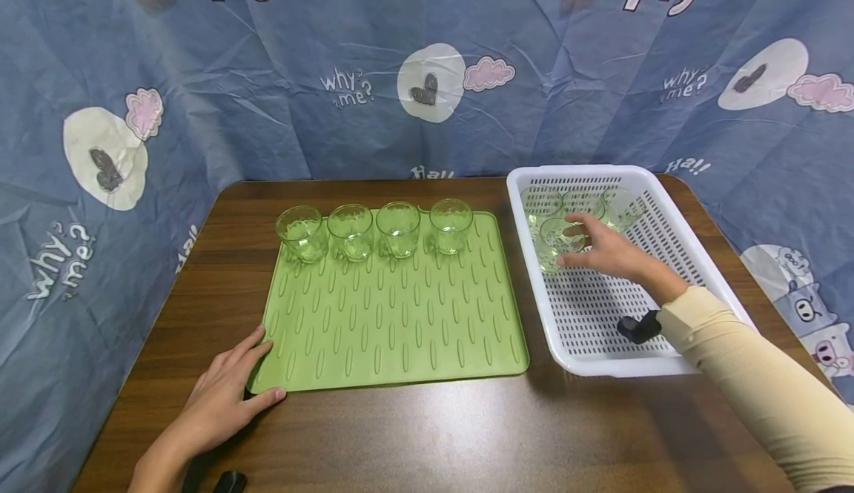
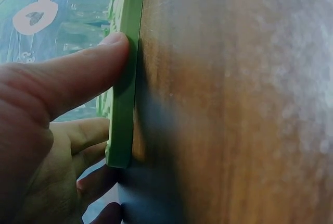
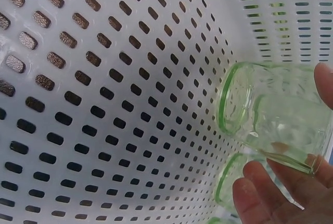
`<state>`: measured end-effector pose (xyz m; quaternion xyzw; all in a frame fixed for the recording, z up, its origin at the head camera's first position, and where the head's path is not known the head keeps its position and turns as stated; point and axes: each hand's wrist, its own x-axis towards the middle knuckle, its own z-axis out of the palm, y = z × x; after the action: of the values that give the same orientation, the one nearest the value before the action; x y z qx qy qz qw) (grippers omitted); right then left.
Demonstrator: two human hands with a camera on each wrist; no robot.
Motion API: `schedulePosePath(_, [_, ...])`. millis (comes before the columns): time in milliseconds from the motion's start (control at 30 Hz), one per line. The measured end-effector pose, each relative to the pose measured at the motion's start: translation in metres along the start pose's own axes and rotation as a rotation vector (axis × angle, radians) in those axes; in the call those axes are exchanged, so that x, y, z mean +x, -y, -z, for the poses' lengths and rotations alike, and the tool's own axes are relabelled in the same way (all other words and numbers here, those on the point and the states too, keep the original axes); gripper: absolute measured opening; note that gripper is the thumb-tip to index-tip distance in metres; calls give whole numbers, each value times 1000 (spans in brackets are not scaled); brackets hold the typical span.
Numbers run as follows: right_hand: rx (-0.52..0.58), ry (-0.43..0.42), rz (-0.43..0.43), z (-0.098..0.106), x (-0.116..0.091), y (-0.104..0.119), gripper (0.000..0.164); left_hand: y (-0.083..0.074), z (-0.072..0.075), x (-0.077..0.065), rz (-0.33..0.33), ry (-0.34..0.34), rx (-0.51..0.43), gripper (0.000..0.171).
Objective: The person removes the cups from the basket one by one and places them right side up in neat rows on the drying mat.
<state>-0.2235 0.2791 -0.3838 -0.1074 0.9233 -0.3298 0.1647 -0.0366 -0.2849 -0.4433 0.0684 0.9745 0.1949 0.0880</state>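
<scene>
My right hand [image 1: 603, 250] reaches into the white basket [image 1: 554, 330] and grips a clear green-tinted glass [image 3: 283, 112], thumb on one side and fingers on the other. In the right wrist view the glass's thick green base is close to the basket floor. My left hand [image 1: 223, 389] rests at the near left corner of a green drying mat [image 1: 394, 315]. Its thumb touches the mat's front edge in the left wrist view, and the other fingers lie along the left side. Four-sided ridges aside, several glasses [image 1: 398, 230] stand in a row along the mat's far edge.
More glasses [image 1: 623, 207] stand at the far end of the basket, behind the gripped one. Basket and mat lie side by side on a brown wooden table [image 1: 427, 426]. A blue printed cloth [image 1: 280, 93] hangs behind the table and along its sides.
</scene>
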Motion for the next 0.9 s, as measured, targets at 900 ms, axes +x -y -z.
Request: schedulePosePath(900, [12, -9, 9, 0, -1, 6, 84, 3, -2, 0, -2, -11, -6, 84])
